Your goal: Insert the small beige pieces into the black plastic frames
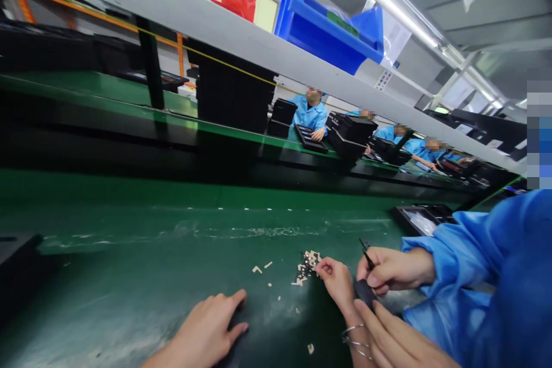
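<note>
Green worktable (142,282), spanning the scene; blue-sleeved co-worker (513,264), working at right, one hand pinching black tweezers (366,254), the other steadying a dark piece (365,293). Left hand (211,328), near side, spreading thumb and forefinger over a dark object (233,353), partly hidden. Right hand (336,280), braceleted, pressing fingertips together at the right edge of the pile of small pale and black pieces (307,267); whether it is pinching one, cannot tell. Loose pale bits (257,269), lying left of the pile.
</note>
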A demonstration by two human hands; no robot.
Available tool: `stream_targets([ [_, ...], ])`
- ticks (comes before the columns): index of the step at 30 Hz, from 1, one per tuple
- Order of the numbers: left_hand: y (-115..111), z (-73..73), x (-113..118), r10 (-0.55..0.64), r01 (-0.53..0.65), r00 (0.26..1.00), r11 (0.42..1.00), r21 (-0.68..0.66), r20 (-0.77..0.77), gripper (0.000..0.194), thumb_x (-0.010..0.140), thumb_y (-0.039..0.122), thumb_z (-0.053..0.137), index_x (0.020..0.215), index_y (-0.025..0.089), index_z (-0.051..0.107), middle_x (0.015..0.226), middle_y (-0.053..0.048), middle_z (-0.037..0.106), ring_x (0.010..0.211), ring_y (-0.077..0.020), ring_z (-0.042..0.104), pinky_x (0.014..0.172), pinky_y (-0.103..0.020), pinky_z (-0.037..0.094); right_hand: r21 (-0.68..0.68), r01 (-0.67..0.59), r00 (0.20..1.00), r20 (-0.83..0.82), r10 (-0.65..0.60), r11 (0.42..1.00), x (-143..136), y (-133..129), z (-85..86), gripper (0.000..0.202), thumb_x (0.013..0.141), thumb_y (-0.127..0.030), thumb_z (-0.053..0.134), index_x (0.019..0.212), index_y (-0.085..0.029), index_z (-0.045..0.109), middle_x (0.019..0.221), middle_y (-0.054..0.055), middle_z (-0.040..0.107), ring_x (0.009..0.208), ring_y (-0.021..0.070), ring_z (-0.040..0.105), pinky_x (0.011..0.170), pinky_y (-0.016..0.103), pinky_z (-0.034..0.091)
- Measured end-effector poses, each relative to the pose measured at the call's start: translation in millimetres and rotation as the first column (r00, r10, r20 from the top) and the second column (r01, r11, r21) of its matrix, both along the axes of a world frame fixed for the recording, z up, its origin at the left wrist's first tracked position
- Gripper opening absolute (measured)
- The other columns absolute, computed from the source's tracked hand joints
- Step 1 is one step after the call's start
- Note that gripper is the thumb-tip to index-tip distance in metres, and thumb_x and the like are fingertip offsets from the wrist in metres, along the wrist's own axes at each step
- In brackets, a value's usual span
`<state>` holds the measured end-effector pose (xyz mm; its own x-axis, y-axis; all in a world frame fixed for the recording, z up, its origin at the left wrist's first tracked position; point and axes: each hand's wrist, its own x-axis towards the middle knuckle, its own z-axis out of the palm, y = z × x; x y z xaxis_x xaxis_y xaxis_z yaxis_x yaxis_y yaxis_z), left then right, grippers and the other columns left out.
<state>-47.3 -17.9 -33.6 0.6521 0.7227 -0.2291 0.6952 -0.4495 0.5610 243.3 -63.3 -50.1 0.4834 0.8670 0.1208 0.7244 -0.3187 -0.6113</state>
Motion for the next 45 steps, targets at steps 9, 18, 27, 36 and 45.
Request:
stream_targets([
  [9, 16, 6.4, 33, -0.021, 0.044, 0.935, 0.997, -0.058, 0.355, 0.020, 0.082, 0.024, 0.044, 0.096, 0.021, 0.058, 0.076, -0.003, 0.064, 0.070, -0.0199, 0.058, 0.064, -0.027, 0.037, 0.108, -0.005, 0.996, -0.091, 0.015, 0.994, -28, -6, 4.6, 0.017, 0.074, -0.022, 0.054, 0.061, -0.021, 0.064, 0.054, 0.001, 0.063, 0.051, 0.0176, 0.055, 0.051, 0.027, 0.040],
  [18, 22, -7.7, 85, 0.038, 0.089, 0.834, 0.975, -0.203, 0.550, 0.018, 0.080, 0.026, 0.045, 0.081, 0.016, 0.059, 0.058, 0.002, 0.056, 0.056, -0.0156, 0.051, 0.057, -0.024, 0.037, 0.138, -0.093, 0.977, -0.181, 0.117, 0.986, -72, -6, 3.6, 0.014, 0.077, -0.019, 0.054, 0.069, -0.017, 0.065, 0.062, 0.000, 0.064, 0.057, 0.0122, 0.056, 0.057, 0.021, 0.041],
  [27, 25, -20.7, 84, 0.143, 0.050, 0.802, 0.952, -0.303, 0.581, 0.016, 0.079, 0.026, 0.045, 0.069, 0.016, 0.054, 0.057, 0.001, 0.056, 0.046, -0.0120, 0.046, 0.048, -0.021, 0.035, 0.159, -0.090, 0.965, -0.230, 0.126, 0.983, -79, -6, -3.4, 0.012, 0.076, -0.020, 0.058, 0.067, -0.018, 0.065, 0.061, -0.001, 0.063, 0.055, 0.0116, 0.053, 0.054, 0.021, 0.038],
  [36, 22, -28.8, 88, 0.258, 0.121, 0.734, 0.861, -0.494, 0.628, 0.025, 0.083, 0.037, 0.044, 0.075, 0.015, 0.050, 0.060, 0.001, 0.057, 0.038, -0.0079, 0.046, 0.039, -0.018, 0.032, 0.175, -0.096, 0.897, -0.412, 0.161, 0.980, -75, -5, -5.5, 0.014, 0.077, -0.028, 0.058, 0.068, -0.017, 0.059, 0.059, -0.001, 0.059, 0.054, 0.0117, 0.053, 0.052, 0.021, 0.039],
  [45, 22, -30.4, 89, 0.287, 0.165, 0.712, 0.819, -0.549, 0.641, 0.023, 0.081, 0.035, 0.046, 0.074, 0.013, 0.051, 0.065, -0.001, 0.060, 0.038, -0.0067, 0.049, 0.033, -0.015, 0.026, 0.208, -0.091, 0.826, -0.530, 0.190, 0.974, -74, -6, -1.2, 0.017, 0.077, -0.031, 0.058, 0.072, -0.015, 0.058, 0.060, 0.000, 0.059, 0.057, 0.0124, 0.055, 0.051, 0.021, 0.040],
])
